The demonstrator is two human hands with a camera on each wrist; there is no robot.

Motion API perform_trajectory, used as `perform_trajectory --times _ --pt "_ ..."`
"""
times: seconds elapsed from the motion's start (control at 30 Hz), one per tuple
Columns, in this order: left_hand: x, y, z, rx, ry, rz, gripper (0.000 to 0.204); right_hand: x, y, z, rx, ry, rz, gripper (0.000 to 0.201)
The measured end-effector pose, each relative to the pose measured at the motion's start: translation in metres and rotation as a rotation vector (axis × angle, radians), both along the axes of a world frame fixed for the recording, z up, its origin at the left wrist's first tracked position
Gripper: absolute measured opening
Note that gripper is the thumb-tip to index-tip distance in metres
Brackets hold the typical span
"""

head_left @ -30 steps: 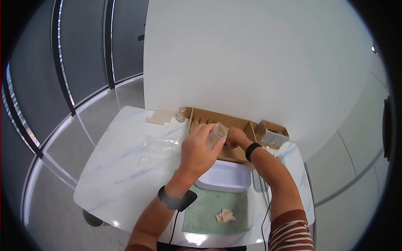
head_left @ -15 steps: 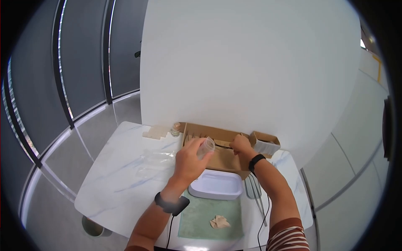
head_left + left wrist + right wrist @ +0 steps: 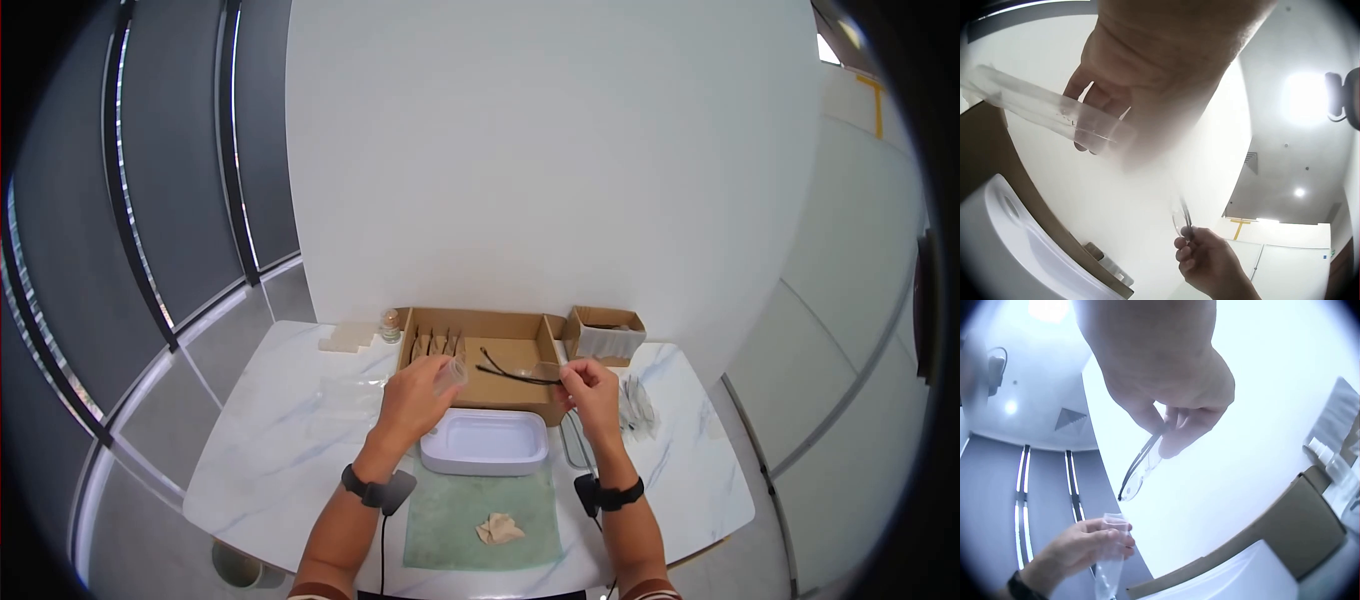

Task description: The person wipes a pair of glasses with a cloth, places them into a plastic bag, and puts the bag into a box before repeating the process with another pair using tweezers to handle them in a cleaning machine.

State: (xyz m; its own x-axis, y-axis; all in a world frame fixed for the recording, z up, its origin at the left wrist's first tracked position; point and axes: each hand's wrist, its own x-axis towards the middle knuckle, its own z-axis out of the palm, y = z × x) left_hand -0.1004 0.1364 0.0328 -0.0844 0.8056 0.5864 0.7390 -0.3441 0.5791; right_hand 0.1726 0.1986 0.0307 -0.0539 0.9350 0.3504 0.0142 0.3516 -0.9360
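Clearly, the glasses (image 3: 520,377) will feel light and springy, with thin dark arms that could bend or twist if squeezed hard. They hang just above the right part of the cardboard box (image 3: 514,353), the right hand (image 3: 593,395) pinching them at 1 end, its fingers clamped on the frame; exactly which part they grip, I cannot tell. The lenses look clear and would smudge or scratch easily, so the bridge or rim edge is the better hold, with the pads kept off the 2 lenses.

The left hand (image 3: 412,405) has its fingers curled round a translucent plastic tube (image 3: 1110,562), above the box's near edge, beyond the white tub (image 3: 484,465) on the counter (image 3: 280,450). It looks thin-walled, light and perhaps slippery, likely to flex under a firm squeeze; a loose wrap around its sides would leave the mouth undistorted.
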Motion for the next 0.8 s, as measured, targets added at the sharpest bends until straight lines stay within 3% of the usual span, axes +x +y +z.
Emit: perform_trajectory --times 0.17,0.4,0.8 --pt "-0.001 0.000 -0.001 0.038 0.034 0.023 0.036 -0.011 -0.014 0.011 0.002 0.104 0.073 0.011" --pt "0.013 0.002 -0.005 0.154 0.151 0.003 0.040 -0.005 -0.018 0.021 -0.033 0.121 0.005 0.012" --pt "0.018 0.005 -0.013 0.119 0.130 -0.056 0.042 -0.004 -0.008 0.013 -0.064 -0.090 0.036 0.014"
